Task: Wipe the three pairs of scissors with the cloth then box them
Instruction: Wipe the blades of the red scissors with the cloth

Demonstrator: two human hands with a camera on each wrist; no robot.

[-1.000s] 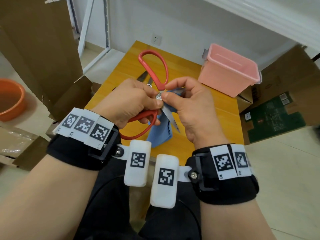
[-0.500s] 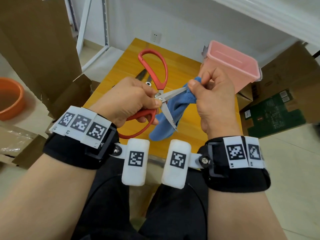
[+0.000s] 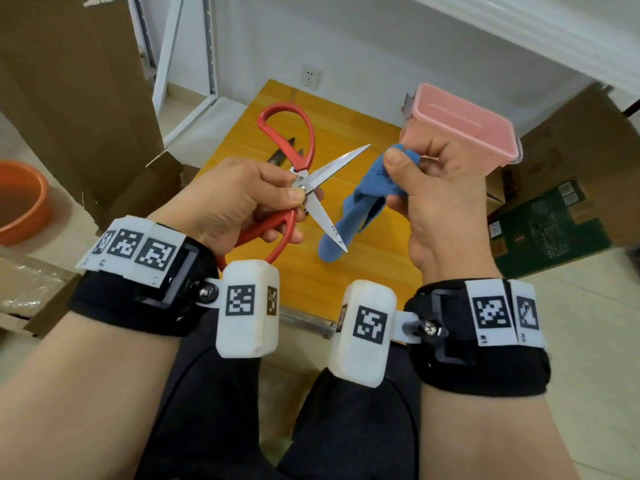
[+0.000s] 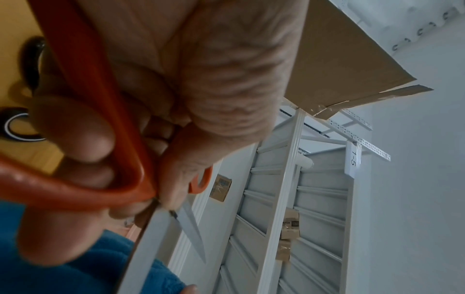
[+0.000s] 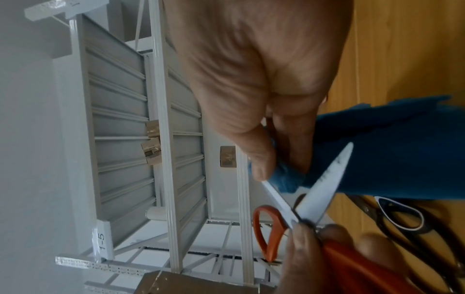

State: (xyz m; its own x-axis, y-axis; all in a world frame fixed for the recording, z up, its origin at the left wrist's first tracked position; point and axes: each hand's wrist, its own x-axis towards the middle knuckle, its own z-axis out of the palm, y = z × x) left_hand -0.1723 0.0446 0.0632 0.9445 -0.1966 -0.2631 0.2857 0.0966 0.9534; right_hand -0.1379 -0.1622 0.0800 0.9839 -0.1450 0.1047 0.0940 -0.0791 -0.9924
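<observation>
My left hand (image 3: 294,199) grips the red-handled scissors (image 3: 337,164) at the pivot, above the wooden table (image 3: 346,271), with the blades spread wide. My right hand (image 3: 398,161) pinches the blue cloth (image 3: 367,192), which hangs just right of the upper blade tip without touching it. In the right wrist view thumb and finger squeeze the cloth (image 5: 390,151) beside the open blades (image 5: 324,183). The pink box (image 3: 464,129) stands at the table's far right. Black-handled scissors (image 5: 402,218) lie on the table, mostly hidden in the head view behind my left hand.
An orange basin (image 3: 17,202) sits on the floor at the left, beside cardboard sheets (image 3: 69,98). A green carton (image 3: 547,230) and more cardboard lie right of the table. A white metal rack (image 3: 187,64) stands by the far wall.
My right hand drew the cloth from the pivot out along the upper blade and off its tip. The blades have spread wider. The left hand kept its hold.
</observation>
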